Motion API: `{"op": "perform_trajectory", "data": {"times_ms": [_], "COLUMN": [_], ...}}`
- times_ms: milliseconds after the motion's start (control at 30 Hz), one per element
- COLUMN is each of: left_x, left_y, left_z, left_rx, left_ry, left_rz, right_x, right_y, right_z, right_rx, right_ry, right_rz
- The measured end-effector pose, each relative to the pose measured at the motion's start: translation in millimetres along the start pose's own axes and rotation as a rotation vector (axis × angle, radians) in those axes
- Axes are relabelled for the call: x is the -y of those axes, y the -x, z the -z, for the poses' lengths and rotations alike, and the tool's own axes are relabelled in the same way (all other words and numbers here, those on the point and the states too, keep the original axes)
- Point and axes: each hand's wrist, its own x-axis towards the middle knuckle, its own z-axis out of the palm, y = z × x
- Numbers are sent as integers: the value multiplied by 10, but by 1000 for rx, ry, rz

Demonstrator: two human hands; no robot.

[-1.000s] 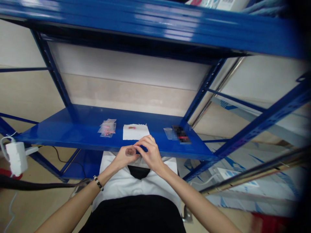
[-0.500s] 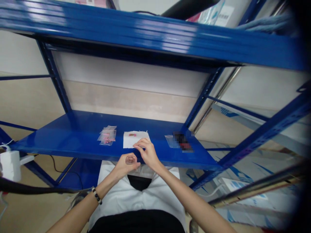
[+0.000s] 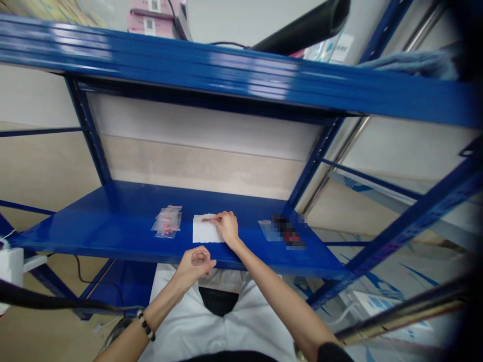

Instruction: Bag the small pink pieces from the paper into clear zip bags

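Note:
A white paper square (image 3: 206,235) lies near the front edge of the blue shelf, with a little pink and brownish cluster (image 3: 207,219) on it. My right hand (image 3: 228,228) reaches over the paper's right side, thumb and fingertips pinched at the cluster; what is between them is too small to make out. Closer to my body, in front of the shelf edge, my left hand (image 3: 193,266) is curled into a loose ring, thumb toward the fingers. Anything inside that grip is hidden. To the left are clear zip bags (image 3: 167,221) with small pink pieces.
A clear bag (image 3: 267,230) lies beside a blurred-out dark and red item (image 3: 289,231) on the shelf's right. An upper blue beam (image 3: 226,70) crosses above, with a black tube (image 3: 302,27) over it. A white plug block (image 3: 11,269) is at far left.
My right hand has moved forward from beside my left hand to the cluster on the paper. My left hand stays curled in front of the shelf. The view has tilted up slightly.

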Motion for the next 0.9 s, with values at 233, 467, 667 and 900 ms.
{"op": "perform_trajectory", "data": {"times_ms": [233, 467, 667, 900], "left_x": [-3, 52, -18, -124], "left_y": [69, 29, 8, 228], "left_z": [18, 21, 32, 47], "left_rx": [-6, 26, 14, 102], "left_ry": [-24, -31, -25, 25], "left_rz": [2, 5, 2, 1], "right_x": [-26, -12, 213, 766], "right_y": [10, 11, 107, 613], "right_z": [-26, -37, 295, 982], "right_rx": [48, 47, 10, 89], "right_ry": [-32, -44, -269, -517], "right_rz": [18, 74, 130, 308]}}
